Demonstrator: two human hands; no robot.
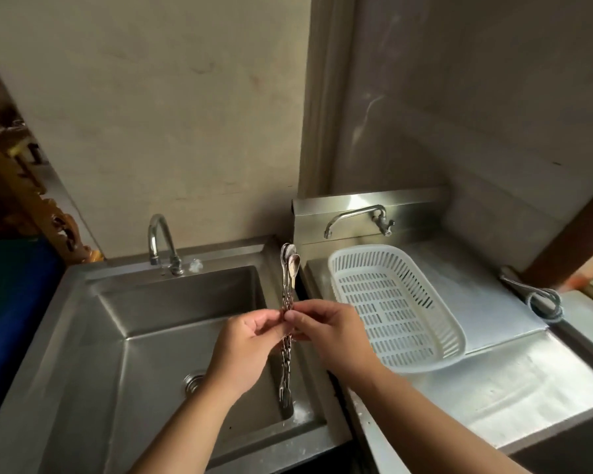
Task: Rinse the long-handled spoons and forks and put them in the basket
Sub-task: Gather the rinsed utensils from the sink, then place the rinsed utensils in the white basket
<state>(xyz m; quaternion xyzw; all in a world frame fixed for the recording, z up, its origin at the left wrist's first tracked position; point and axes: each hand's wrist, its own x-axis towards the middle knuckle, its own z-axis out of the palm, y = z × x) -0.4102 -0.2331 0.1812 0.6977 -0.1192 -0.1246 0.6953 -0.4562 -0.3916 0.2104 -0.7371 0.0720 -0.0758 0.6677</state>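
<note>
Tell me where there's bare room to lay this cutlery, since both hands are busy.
The white basket is empty. Bare steel counter lies in front of it. The sink floor left of the drain is clear. The hose crowds the counter's far right.

The sink lies on the left, its gooseneck faucet behind the basin and the drain in its floor; the basket sits on the counter to the right, below a wall tap; a coiled hose lies right of the basket; both hands, left hand and right hand, hold the bundle of spoons and forks between sink and basket, over the sink's right edge.
</note>
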